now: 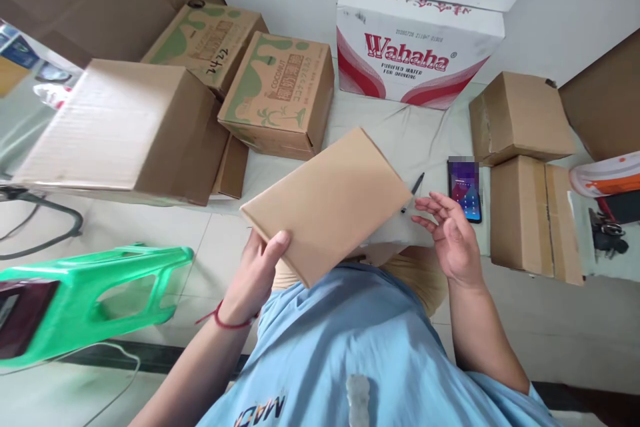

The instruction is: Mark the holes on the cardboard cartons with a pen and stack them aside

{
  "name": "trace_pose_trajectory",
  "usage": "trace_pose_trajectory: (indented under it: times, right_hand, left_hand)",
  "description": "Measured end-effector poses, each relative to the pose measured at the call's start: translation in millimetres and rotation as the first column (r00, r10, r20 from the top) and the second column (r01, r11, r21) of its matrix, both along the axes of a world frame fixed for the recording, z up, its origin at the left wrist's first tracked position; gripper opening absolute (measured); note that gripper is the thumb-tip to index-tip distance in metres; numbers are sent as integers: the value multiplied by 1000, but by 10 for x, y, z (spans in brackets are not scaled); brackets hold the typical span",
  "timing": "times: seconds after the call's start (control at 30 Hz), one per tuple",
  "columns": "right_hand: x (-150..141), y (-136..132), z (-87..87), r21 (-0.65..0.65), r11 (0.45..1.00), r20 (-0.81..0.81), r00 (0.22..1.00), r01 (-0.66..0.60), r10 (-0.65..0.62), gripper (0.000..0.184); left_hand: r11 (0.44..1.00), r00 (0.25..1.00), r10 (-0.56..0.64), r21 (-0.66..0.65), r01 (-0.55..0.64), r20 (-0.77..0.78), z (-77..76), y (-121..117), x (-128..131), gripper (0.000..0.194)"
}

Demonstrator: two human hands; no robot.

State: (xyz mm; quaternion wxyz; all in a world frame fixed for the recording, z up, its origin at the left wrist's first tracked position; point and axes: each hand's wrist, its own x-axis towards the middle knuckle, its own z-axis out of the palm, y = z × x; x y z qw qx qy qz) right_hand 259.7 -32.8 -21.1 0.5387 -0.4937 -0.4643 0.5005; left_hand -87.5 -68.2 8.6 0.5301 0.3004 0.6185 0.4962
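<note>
My left hand [264, 260], with a red cord at the wrist, is closed on the lower left corner of a flat brown cardboard piece [333, 207]. The thumb lies on top and the other fingers are hidden beneath. Plain and rectangular, the piece is held tilted above my lap and the table's front edge; whether it is a folded box or a thin cover I cannot tell. My right hand [453, 240] is open beside its right corner, fingers apart and holding nothing. Just behind those fingers a black pen [418, 183] lies on the table, partly covered by the cardboard.
A phone [464, 190] with a lit screen lies right of the pen. Cardboard boxes stand at left [115, 127] and right [530, 213]. Behind are a coconut carton [280, 90] and a white Wahaha carton [420, 53]. A green stool [95, 300] stands on the floor at left.
</note>
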Motion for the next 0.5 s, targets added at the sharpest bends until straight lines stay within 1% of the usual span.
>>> trace_pose_trajectory:
  times: [0.07,0.1,0.17,0.23,0.27,0.3,0.37,0.43,0.5]
  right_hand:
    - [-29,-14,-5,5,999,17,999,-41,41,59]
    - [-34,-16,-15,3,999,38,999,-37,37,59]
    - [-29,-4,-42,14,999,103,994,39,-41,59]
    - [-9,43,-68,50,988,191,969,147,-154,62]
    - [5,84,-81,64,980,230,953,187,-196,64]
    - [21,139,-96,65,975,258,940,213,-222,65]
    - [60,293,-131,41,969,277,929,243,-245,68]
    - [106,500,-165,29,961,282,920,273,-270,73]
    - [157,742,-177,49,956,290,912,290,-291,82]
  left_hand:
    - [993,996,-81,81,84,-43,22,225,76,87]
    - [987,992,-119,102,124,-52,36,322,117,93]
    - [983,987,-147,100,153,-64,58,468,202,112]
    - [989,988,-130,55,135,-77,61,548,284,131]
    - [992,990,-122,34,125,-73,54,567,321,137]
    - [992,991,-120,20,121,-53,42,577,354,139]
    - [992,991,-128,16,127,37,7,574,403,129]
    - [992,976,-127,37,123,177,-32,554,424,111]
    - [993,943,-113,64,98,313,-67,529,421,91]
